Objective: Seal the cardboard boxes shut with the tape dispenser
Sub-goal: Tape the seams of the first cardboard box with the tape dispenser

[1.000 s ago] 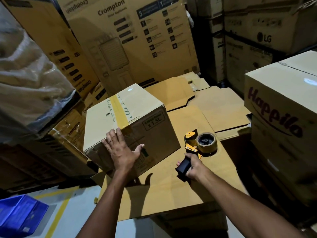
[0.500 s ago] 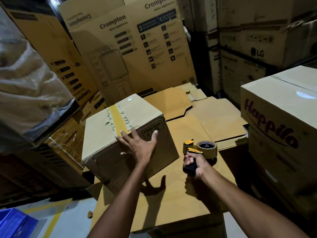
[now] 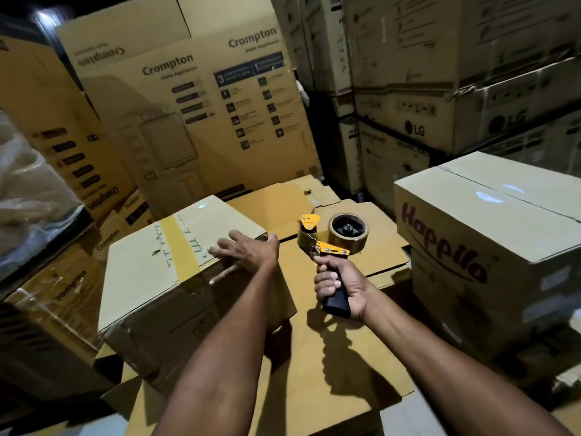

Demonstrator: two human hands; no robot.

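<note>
A small cardboard box (image 3: 141,272) with a strip of yellow-brown tape along its top seam sits on flattened cardboard sheets (image 3: 345,372). My left hand (image 3: 245,256) lies with spread fingers on the box's top right edge, near the tape. My right hand (image 3: 339,284) grips the black handle of the tape dispenser (image 3: 333,243), which has yellow metal parts and a brown tape roll. The dispenser is lifted off the sheets, just right of the box.
A closed "Happilo" box (image 3: 487,247) stands at the right. Tall Crompton cartons (image 3: 195,121) lean behind the work area, and stacked LG cartons (image 3: 440,121) fill the back right. Plastic-wrapped goods (image 3: 28,190) sit at the left.
My left hand slid from the box's front face up onto its top right edge. My right hand lifted the tape dispenser off the cardboard sheets and raised it beside the box.
</note>
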